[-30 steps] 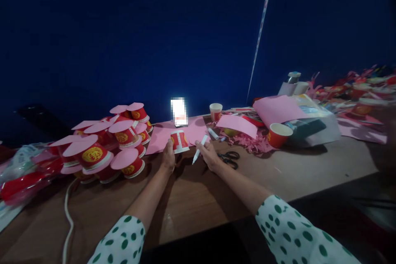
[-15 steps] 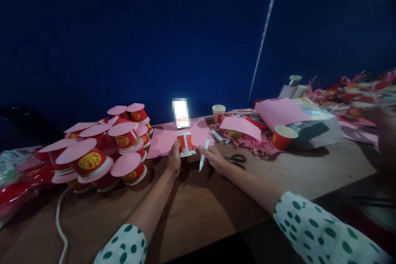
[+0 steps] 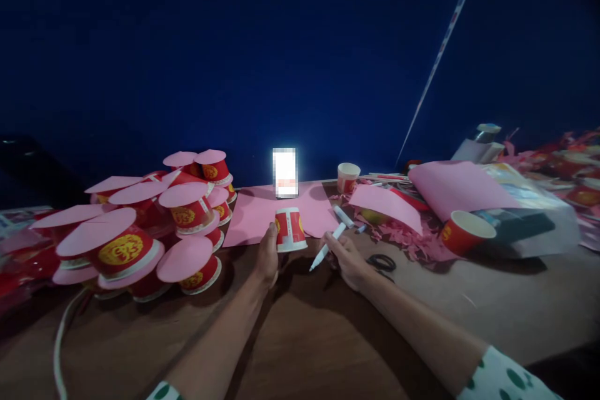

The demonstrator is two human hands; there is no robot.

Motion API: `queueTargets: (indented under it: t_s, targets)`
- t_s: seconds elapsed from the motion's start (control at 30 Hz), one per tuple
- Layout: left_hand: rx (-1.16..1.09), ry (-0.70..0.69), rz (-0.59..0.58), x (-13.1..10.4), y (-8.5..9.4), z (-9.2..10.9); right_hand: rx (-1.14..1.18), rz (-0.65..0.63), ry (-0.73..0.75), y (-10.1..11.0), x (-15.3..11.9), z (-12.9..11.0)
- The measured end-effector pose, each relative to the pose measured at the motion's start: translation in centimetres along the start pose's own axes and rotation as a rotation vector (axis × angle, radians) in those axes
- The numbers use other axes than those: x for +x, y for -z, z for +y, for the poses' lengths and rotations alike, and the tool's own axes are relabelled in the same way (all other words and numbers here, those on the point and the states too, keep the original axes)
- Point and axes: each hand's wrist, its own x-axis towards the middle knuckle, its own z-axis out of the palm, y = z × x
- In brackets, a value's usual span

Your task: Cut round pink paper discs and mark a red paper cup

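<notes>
In the middle of the head view, my left hand is closed around the left side of a red and white paper cup, held upside down with its wide rim at the bottom. My right hand grips a white marker, its tip slanting down to the left, a short way right of the cup and apart from it. Behind the cup lies a pink paper sheet, with a bright phone-like screen upright at its back edge.
Stacked red cups with pink paper discs crowd the left. Scissors lie beyond my right wrist. Paper cups, pink shreds, curved pink paper and a plastic bag spread rightward. A white cable runs at front left.
My view has tilted and come closer to the table. The marker tip has swung further down to the left in my right hand. My left hand still holds the cup.
</notes>
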Motion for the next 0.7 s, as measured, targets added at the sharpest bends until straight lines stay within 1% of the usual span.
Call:
queueTargets:
  t_s: [0.03,0.1,0.17,0.2,0.33,0.43,0.5,0.7]
  targets:
    - [-0.037,0.006,-0.002,0.0,0.0,0.0,-0.003,-0.013,-0.001,0.1,-0.1,0.0]
    - [-0.108,0.038,-0.055,-0.1,-0.2,0.2,0.001,-0.029,-0.008,0.1,-0.1,-0.1]
    - [-0.143,0.041,-0.100,-0.2,-0.3,0.3,0.039,-0.016,-0.023,0.2,-0.1,-0.6]
    - [-0.144,0.038,-0.098,-0.3,-0.3,0.3,0.069,-0.001,-0.024,0.3,-0.1,-0.9]
    - [-0.011,-0.007,-0.064,-0.2,0.0,0.0,0.116,0.034,0.057,0.8,-0.1,-1.6]
    - [0.095,-0.060,-0.034,0.0,0.3,-0.3,0.065,0.045,0.116,0.9,-0.4,-1.6]
    - [0.139,-0.070,-0.011,0.1,0.4,-0.4,0.029,0.048,0.141,0.8,-0.7,-1.4]
    - [0.244,-0.135,0.010,0.3,0.3,-0.7,-0.115,-0.020,0.194,-0.2,-1.6,-1.4]
